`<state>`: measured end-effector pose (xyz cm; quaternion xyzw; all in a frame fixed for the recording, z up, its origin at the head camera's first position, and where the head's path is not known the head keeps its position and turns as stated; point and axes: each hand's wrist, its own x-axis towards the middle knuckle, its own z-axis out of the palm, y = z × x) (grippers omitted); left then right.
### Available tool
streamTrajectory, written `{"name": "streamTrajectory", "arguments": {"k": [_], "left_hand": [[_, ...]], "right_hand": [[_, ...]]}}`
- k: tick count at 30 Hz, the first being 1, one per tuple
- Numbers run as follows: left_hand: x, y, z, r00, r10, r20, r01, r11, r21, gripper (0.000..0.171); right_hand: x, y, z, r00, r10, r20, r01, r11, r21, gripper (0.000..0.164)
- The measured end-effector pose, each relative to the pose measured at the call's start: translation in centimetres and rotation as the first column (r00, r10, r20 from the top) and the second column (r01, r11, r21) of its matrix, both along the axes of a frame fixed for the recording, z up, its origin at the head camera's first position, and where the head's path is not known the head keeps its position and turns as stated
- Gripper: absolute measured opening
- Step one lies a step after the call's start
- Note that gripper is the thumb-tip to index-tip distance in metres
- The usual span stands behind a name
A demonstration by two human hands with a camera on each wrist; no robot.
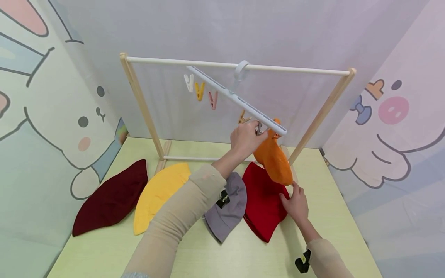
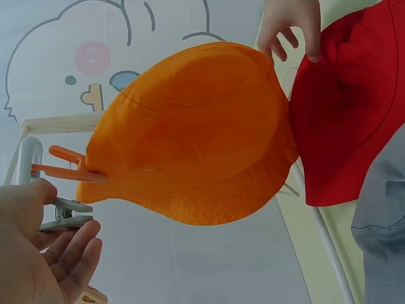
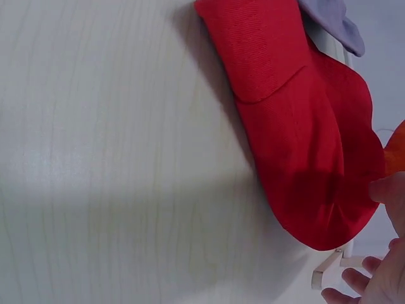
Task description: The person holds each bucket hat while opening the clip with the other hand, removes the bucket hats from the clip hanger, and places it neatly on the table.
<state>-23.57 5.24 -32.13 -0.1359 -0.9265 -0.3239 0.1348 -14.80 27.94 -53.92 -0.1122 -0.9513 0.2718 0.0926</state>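
An orange bucket hat (image 1: 274,156) hangs from the right end of a white clip hanger (image 1: 240,100), an orange clothespin (image 2: 69,166) gripping its edge. With thumb and fingers my left hand (image 1: 247,137) pinches a grey clothespin (image 2: 66,214) beside it, whose jaws look empty. Low at the orange hat's bottom edge, my right hand (image 1: 297,204) has its fingers spread, a fingertip touching or very near the fabric. Its thumb is near the red bucket hat (image 1: 262,200), which lies on the table; contact is unclear.
A wood-and-white rack (image 1: 180,61) carries the hanger. White (image 1: 189,82), yellow (image 1: 199,91) and pink clothespins (image 1: 213,100) hang at its left. Grey (image 1: 231,200), yellow (image 1: 158,193) and maroon bucket hats (image 1: 111,200) lie along the table (image 1: 271,262). Printed curtains stand behind.
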Motion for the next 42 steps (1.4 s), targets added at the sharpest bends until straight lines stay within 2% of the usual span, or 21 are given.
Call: {"name": "streamTrajectory", "arguments": {"k": [8, 18, 28, 33, 42], "left_hand": [[-0.1, 0.0, -0.2, 1.000, 0.002, -0.014, -0.002, 1.000, 0.004, 0.023], [-0.2, -0.1, -0.4, 0.999, -0.003, -0.033, 0.003, 1.000, 0.007, 0.024], [-0.3, 0.0, -0.5, 0.999, 0.005, -0.036, -0.005, 1.000, 0.000, 0.025], [-0.3, -0.1, -0.5, 0.999, 0.004, -0.032, -0.003, 1.000, 0.002, 0.024], [-0.3, -0.1, -0.4, 0.999, -0.007, -0.046, 0.007, 1.000, -0.006, 0.021]], "right_hand": [[-0.3, -0.8, 1.0, 0.991, 0.022, -0.131, -0.031, 0.997, -0.067, 0.074], [0.0, -2.2, 3.1, 0.987, 0.044, -0.152, -0.066, 0.988, -0.140, 0.075], [0.2, -2.9, 4.5, 0.954, 0.048, -0.295, -0.090, 0.988, -0.128, 0.073], [0.2, -3.3, 5.2, 0.937, 0.052, -0.346, -0.087, 0.993, -0.085, 0.064], [-0.5, -3.0, 5.2, 0.923, 0.067, -0.378, -0.090, 0.995, -0.045, 0.046]]}}
